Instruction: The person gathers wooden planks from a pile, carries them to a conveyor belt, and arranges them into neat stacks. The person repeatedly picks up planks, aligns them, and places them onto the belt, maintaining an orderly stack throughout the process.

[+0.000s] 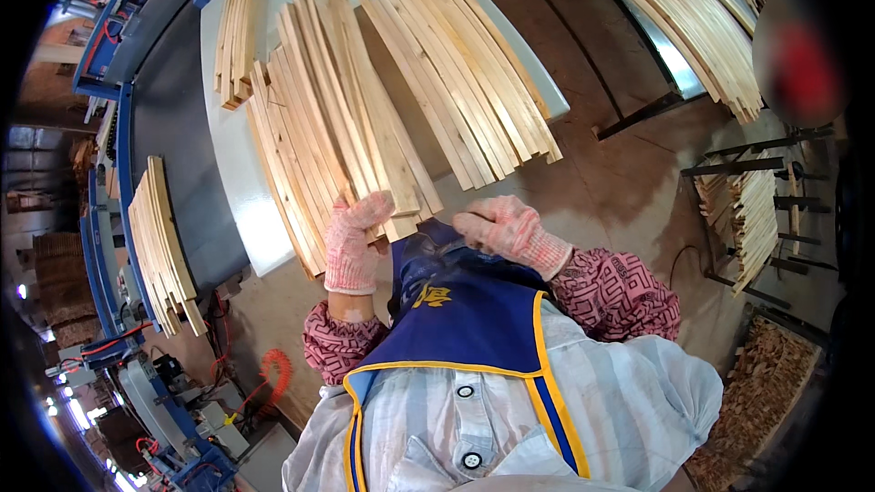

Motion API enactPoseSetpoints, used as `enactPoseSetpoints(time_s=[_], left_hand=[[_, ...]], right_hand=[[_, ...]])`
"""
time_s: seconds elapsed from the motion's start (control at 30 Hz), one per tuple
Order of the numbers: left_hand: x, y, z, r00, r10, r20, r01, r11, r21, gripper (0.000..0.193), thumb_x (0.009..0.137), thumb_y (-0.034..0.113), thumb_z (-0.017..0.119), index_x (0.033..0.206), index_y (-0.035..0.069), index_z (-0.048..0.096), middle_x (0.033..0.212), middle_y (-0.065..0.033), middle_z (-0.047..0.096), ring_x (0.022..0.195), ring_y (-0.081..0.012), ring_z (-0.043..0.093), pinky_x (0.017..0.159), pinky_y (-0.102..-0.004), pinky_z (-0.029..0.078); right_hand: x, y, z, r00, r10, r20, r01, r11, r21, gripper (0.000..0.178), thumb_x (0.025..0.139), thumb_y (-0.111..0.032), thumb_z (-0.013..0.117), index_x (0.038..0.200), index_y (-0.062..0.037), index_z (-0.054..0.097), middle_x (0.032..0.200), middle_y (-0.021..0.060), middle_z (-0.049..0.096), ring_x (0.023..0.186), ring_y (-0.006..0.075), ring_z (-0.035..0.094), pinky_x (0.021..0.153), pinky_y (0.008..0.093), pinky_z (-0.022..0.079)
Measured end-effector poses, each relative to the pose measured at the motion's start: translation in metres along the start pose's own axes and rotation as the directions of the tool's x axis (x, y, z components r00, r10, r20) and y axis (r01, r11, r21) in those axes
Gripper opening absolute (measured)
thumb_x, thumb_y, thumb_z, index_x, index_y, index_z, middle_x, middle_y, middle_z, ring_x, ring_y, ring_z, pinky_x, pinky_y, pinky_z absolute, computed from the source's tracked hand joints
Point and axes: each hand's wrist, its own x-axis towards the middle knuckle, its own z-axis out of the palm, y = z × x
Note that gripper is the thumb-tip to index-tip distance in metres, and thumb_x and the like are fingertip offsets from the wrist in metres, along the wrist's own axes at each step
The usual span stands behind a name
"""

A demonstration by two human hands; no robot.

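Note:
My left hand [354,244], in a pink-and-white knit glove, is closed at the near ends of a batch of pale wooden strips [319,118]. Its fingers wrap the end of a wooden strip [402,224] that juts past the table's near edge. To the right, my right hand [510,232], gloved alike, has its fingers curled in front of my apron. Nothing shows sticking out of it, and it is apart from the strips. A second group of wooden strips [465,73] lies farther right on the pale table [260,228].
A short stack of strips [235,36] lies at the table's far left. More strips rest on a blue-framed machine [162,246] at left and on another table [702,46] at right. A rack [756,210] and a bin of wood offcuts [761,392] stand at right.

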Motion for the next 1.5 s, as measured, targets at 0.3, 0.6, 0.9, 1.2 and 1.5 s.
enactPoseSetpoints(time_s=[0.3,0.6,0.9,1.2,1.5], left_hand=[[0.016,-0.011,-0.026,0.986,-0.058,-0.156,0.032,0.986,-0.163,0.035,0.086,0.039,0.059,0.113,0.017,0.055,0.087,-0.0056,0.065,0.063,-0.0152,0.063,0.045,-0.0276,0.048],[0.002,-0.007,-0.025,0.971,-0.123,-0.205,0.102,0.989,-0.108,0.033,0.08,0.015,0.065,0.112,0.016,0.054,0.09,-0.0006,0.062,0.078,-0.0152,0.062,0.062,-0.0328,0.052],[0.021,-0.019,-0.042,0.975,-0.2,-0.095,0.197,0.979,-0.046,0.049,0.096,0.041,0.035,0.126,0.006,0.052,0.111,-0.0075,0.065,0.1,-0.0158,0.061,0.082,-0.0444,0.044],[-0.008,0.01,-0.041,0.986,-0.154,-0.062,0.152,0.988,-0.034,0.061,0.077,0.012,0.071,0.13,0.013,0.042,0.097,-0.0056,0.066,0.089,-0.0179,0.063,0.08,-0.0469,0.047],[-0.024,-0.002,-0.088,0.998,0.062,-0.019,-0.055,0.967,0.25,0.056,0.072,0.019,0.07,0.123,0.007,0.052,0.091,-0.001,0.063,0.078,-0.012,0.061,0.057,-0.0334,0.046]], right_hand=[[-0.006,0.033,0.007,0.891,0.454,-0.016,-0.275,0.567,0.776,0.032,0.089,-0.018,0.061,0.116,-0.0013,0.054,0.08,0.0064,0.058,0.056,0.0072,0.049,0.046,0.0198,0.04],[-0.015,0.049,0.015,0.943,0.207,-0.26,-0.161,0.969,0.189,0.046,0.088,-0.017,0.061,0.132,-0.0112,0.048,0.074,0.0013,0.055,0.061,0.0072,0.051,0.054,0.0221,0.045],[-0.005,0.004,-0.044,0.995,0.089,0.053,-0.082,0.372,0.925,0.087,0.081,-0.073,0.042,0.127,-0.0003,0.051,0.092,0.0054,0.063,0.07,0.0156,0.057,0.062,0.0286,0.049],[0.116,-0.06,-0.07,0.981,0.016,-0.194,0.041,0.957,0.285,0.056,0.082,-0.03,0.068,0.127,-0.0036,0.047,0.09,0.0049,0.061,0.069,0.0107,0.059,0.057,0.0283,0.054],[0.104,-0.074,-0.004,0.998,-0.038,-0.049,0.059,0.812,0.581,0.036,0.085,-0.025,0.068,0.109,-0.0021,0.054,0.089,0.0076,0.063,0.083,0.0158,0.062,0.07,0.0297,0.055]])
